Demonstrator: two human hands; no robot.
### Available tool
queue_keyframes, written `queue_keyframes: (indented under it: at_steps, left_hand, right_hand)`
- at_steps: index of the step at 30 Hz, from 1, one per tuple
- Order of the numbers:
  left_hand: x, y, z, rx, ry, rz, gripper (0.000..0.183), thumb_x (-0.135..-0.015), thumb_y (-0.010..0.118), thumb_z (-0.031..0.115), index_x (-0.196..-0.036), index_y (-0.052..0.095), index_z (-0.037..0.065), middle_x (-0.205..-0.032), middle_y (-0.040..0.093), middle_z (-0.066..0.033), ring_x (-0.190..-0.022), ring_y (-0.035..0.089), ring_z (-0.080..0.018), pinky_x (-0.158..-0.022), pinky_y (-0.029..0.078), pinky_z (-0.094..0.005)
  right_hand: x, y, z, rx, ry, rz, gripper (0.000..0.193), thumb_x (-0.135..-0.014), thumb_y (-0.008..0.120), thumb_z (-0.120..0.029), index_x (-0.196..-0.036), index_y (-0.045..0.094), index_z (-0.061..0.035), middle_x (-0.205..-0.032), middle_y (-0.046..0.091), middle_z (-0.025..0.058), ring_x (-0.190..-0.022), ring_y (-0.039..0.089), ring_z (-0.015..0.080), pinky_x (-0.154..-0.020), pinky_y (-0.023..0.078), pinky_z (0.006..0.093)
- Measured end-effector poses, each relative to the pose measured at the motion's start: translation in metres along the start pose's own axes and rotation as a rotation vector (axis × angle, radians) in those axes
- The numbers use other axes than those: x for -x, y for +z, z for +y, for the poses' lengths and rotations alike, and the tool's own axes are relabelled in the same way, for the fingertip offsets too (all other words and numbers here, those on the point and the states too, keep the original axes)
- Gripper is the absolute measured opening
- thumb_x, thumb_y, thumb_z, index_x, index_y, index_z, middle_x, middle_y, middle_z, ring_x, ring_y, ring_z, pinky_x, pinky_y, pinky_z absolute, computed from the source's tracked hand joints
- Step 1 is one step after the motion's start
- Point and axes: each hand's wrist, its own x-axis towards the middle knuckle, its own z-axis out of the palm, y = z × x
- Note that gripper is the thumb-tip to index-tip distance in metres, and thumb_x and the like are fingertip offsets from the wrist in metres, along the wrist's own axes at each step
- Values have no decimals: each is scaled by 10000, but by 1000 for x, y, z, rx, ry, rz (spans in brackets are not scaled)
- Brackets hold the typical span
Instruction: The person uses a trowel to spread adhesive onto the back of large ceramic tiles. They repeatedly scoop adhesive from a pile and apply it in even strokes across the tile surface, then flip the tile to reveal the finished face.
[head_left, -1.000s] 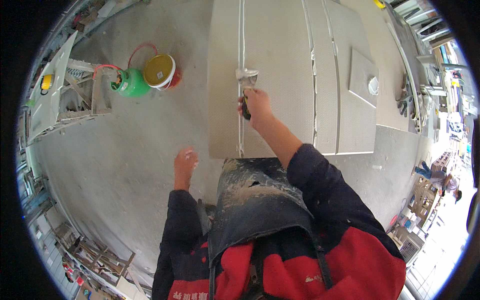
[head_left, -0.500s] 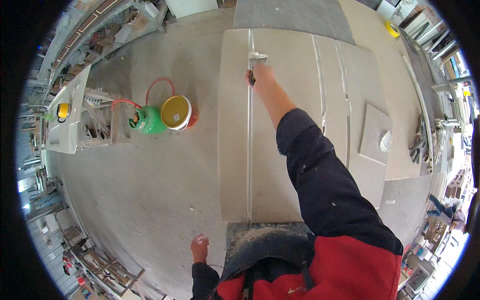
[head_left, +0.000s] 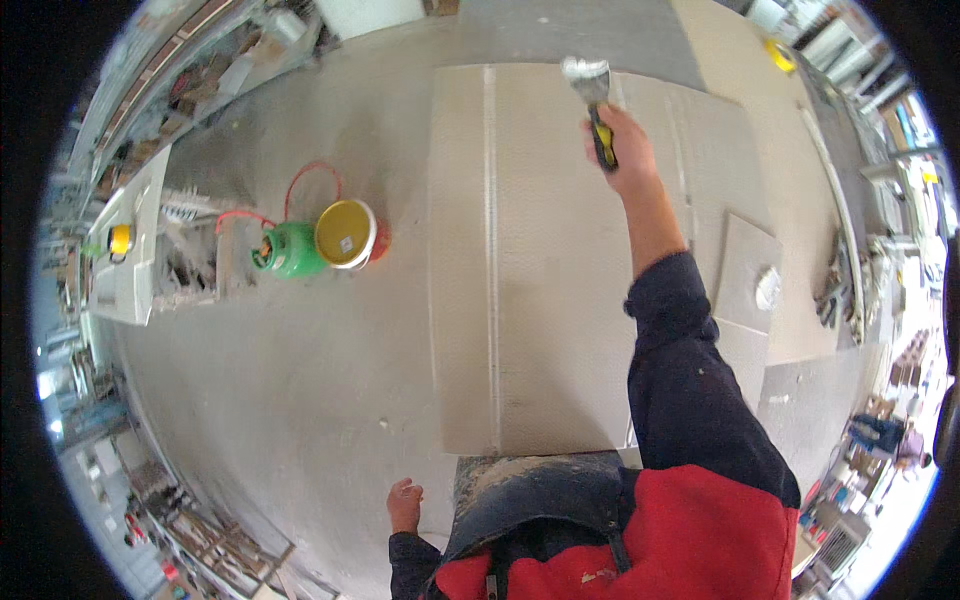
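One scraper (head_left: 593, 91), likely light, stiff at the handle (head_left: 603, 143) and slick at its white-smeared blade (head_left: 590, 80), is over the board's (head_left: 560, 320) far edge, right hand (head_left: 632, 150) wrapped round the handle (best hold), left hand (head_left: 404, 505) half-curled, seemingly empty, off the board's near-left corner.

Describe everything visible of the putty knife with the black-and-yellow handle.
The putty knife has a flared, metallic-looking blade and a black-and-yellow handle, gripped by the right hand. White paste coats the blade's far edge. It points away from the person, leaning slightly left, by the far edge of a flat greyish-beige panel; whether they touch is unclear.
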Motion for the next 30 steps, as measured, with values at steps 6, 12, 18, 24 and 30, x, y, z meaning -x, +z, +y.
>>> queue_keyframes:
  at_steps: [6, 12, 18, 24, 30]
  left_hand:
    - [-78, -31, 55, -550, 528, 35, 229, -888, 628, 241, -923, 695, 25, -1094, 691, -181, -947, 663, -374, -848, 534, -471]
    - [-118, -35, 178, -447, 874, 72, 266, -883, 662, 213, -1051, 652, 6, -1028, 696, -199, -990, 652, -393, -881, 517, -462]
    - [-43, 39, 314, -414, 1053, -48, 409, -902, 664, 228, -1242, 629, 4, -1160, 675, -217, -1106, 636, -378, -961, 498, -439]
    - [43, 141, 324, -399, 1215, -212, 447, -913, 650, 271, -1278, 621, 16, -1249, 646, -231, -1192, 600, -392, -1033, 464, -458]
    - [70, 192, 317, -602, 1044, -143, 503, -905, 642, 306, -1317, 587, 24, -1272, 635, -240, -1183, 602, -411, -1029, 464, -482]
  right_hand:
    - [226, -115, -37, 142, -71, 183, 389, -1042, 547, -213, -1358, 552, 14, -891, 660, 103, -646, 594, 146, -549, 492, 283]
    - [431, -195, -42, 242, -141, 518, 384, -1016, 587, -191, -1355, 592, -11, -914, 680, 96, -681, 618, 144, -585, 505, 279]
    - [532, -233, -48, 318, -201, 619, 408, -995, 608, -167, -1369, 587, -7, -909, 676, 75, -692, 611, 129, -598, 496, 269]
    - [513, -263, -57, 445, -194, 577, 439, -973, 628, -169, -1374, 585, 5, -880, 654, 46, -721, 608, 112, -610, 493, 257]
    - [404, -339, -73, 1094, -225, 440, 422, -918, 633, -172, -1329, 633, -74, -910, 691, 110, -802, 674, 234, -724, 542, 382]
